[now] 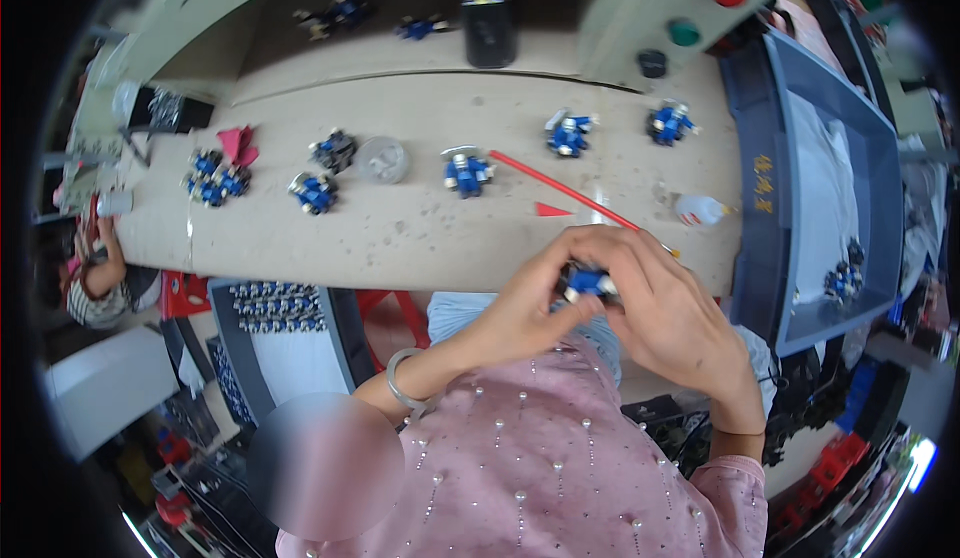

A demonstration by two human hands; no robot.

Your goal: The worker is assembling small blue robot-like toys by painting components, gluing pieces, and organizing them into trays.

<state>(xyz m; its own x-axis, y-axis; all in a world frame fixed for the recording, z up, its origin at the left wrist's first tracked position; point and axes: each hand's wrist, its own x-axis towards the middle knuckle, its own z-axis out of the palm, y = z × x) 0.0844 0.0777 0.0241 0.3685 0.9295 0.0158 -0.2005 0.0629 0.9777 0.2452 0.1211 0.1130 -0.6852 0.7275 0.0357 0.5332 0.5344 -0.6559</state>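
Observation:
A small blue-and-white toy figure (pixel 588 282) is held between my two hands, in front of my body just past the table's near edge. My left hand (pixel 535 303) closes round it from the left, thumb pressed along its lower side. From the right, my right hand (pixel 670 313) curls over it, and its fingers hide much of the figure. Beyond my hands on the table lie a red stick (pixel 560 187) and a small red triangular piece (pixel 551 210). A similar blue figure (pixel 467 172) stands farther left, with two more, one figure (pixel 569 134) and another figure (pixel 671 123), toward the back.
More figures (pixel 215 180) sit at the table's left, near a pink scrap (pixel 238 146) and a clear round cup (pixel 383 160). A small bottle (pixel 700 210) stands by the large grey-blue bin (pixel 765 158) at right. A tray (pixel 235 333) of lined-up figures is lower left; a person (pixel 100 273) sits beyond.

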